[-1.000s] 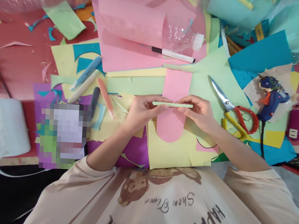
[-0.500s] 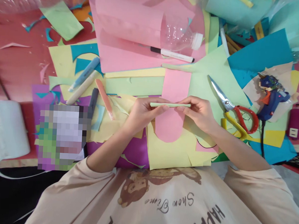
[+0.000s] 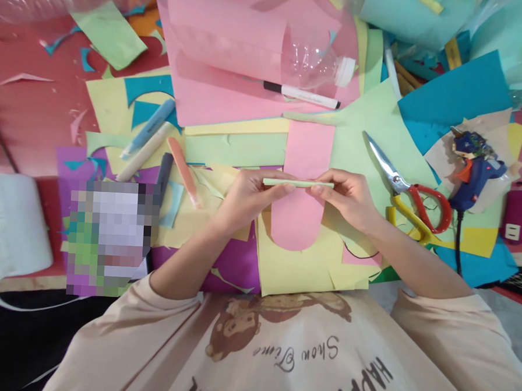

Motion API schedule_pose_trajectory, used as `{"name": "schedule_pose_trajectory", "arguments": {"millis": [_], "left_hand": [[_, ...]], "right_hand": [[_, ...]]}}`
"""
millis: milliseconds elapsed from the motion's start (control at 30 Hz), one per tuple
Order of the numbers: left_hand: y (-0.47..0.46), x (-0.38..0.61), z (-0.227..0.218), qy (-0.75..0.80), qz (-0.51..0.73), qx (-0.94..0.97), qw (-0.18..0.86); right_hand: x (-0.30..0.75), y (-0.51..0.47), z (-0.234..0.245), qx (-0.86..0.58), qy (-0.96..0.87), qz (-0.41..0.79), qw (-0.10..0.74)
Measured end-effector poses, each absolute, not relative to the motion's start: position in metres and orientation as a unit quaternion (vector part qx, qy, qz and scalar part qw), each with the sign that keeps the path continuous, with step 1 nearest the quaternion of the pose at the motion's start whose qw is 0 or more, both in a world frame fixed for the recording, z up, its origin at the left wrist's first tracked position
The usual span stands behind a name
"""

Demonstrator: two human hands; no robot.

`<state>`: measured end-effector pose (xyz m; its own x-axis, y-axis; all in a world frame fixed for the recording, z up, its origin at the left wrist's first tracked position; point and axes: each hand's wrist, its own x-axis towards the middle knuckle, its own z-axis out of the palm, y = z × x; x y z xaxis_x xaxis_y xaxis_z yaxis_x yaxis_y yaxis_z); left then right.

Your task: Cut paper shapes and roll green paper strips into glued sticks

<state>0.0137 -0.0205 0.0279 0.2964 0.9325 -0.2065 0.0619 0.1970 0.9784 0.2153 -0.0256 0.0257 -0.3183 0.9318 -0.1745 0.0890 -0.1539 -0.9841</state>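
Observation:
Between my two hands is a narrow light-green paper strip (image 3: 303,184), held level, its far side hidden by the view from above. My left hand (image 3: 253,194) pinches its left part between thumb and fingers. On the right part, my right hand (image 3: 345,194) does the same, the two thumbs close together. Below the strip lies a long pink paper piece (image 3: 297,223) with a rounded near end. It rests partly on pale yellow paper (image 3: 283,272).
Scissors (image 3: 395,178) with red and yellow handles lie to the right, near a blue glue gun (image 3: 476,177). A pink-wrapped bottle (image 3: 229,36) and a marker (image 3: 301,95) are at the back. Several pens, including an orange one (image 3: 183,171), lie left among paper scraps.

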Motion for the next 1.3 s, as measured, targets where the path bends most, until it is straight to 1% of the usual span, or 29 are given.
{"name": "schedule_pose_trajectory", "arguments": {"millis": [400, 633, 733, 833, 1100, 1300], "left_hand": [[-0.0215, 0.0107, 0.0283, 0.499, 0.342, 0.491, 0.626], [-0.0222, 0.0121, 0.0265, 0.492, 0.348, 0.488, 0.632], [-0.0218, 0.0133, 0.0274, 0.502, 0.324, 0.483, 0.64], [-0.0212, 0.0146, 0.028, 0.516, 0.303, 0.503, 0.624], [-0.0216, 0.0151, 0.0259, 0.518, 0.327, 0.499, 0.613], [-0.0207, 0.0137, 0.0292, 0.522, 0.326, 0.527, 0.586]], "right_hand": [[0.2138, -0.026, 0.0235, -0.462, -0.531, 0.614, 0.355], [0.2133, -0.0283, 0.0218, -0.47, -0.537, 0.592, 0.374], [0.2128, -0.0287, 0.0221, -0.484, -0.526, 0.591, 0.374], [0.2125, -0.0287, 0.0218, -0.486, -0.526, 0.593, 0.369], [0.2129, -0.0266, 0.0211, -0.469, -0.532, 0.599, 0.371], [0.2142, -0.0258, 0.0225, -0.476, -0.537, 0.599, 0.355]]}}
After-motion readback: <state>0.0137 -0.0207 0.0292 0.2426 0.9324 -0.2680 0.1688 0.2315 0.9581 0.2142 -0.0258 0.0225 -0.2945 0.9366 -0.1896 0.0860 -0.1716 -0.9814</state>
